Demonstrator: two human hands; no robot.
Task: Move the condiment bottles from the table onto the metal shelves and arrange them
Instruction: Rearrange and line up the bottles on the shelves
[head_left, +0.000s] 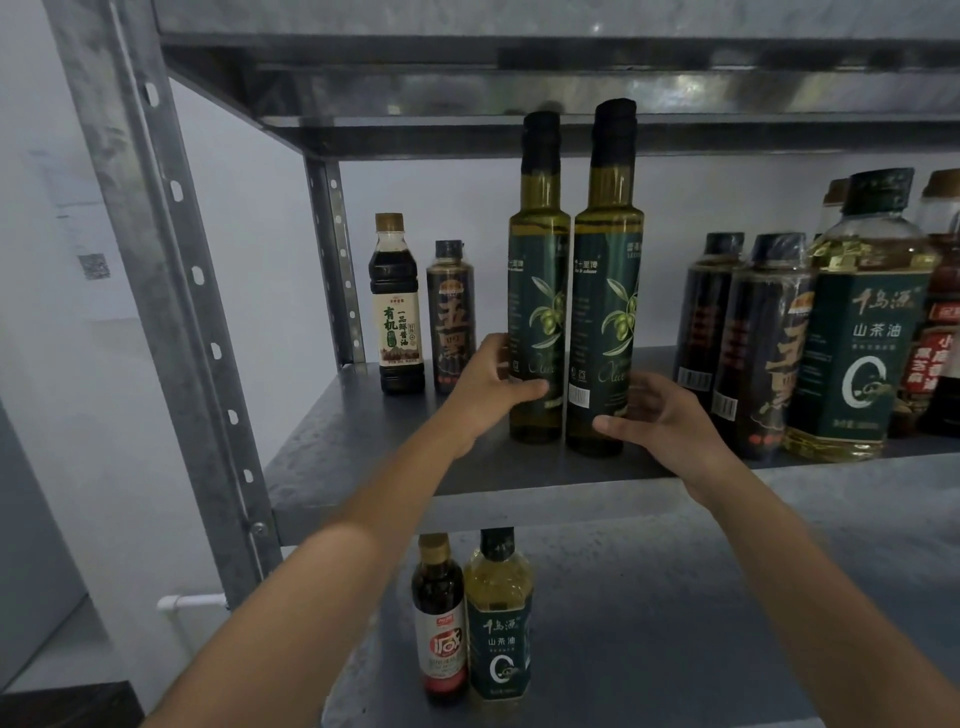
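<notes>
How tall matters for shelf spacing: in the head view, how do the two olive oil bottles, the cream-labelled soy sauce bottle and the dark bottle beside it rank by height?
1. Right olive oil bottle and left olive oil bottle: alike; the right stands nearer.
2. Soy sauce bottle.
3. Dark bottle; both farther back.

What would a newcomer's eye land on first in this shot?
The tall pair at the middle of the metal shelf: the left hand grips the left olive oil bottle, the right hand the right olive oil bottle. Further right, a large camellia oil bottle stands near the front edge.
</notes>
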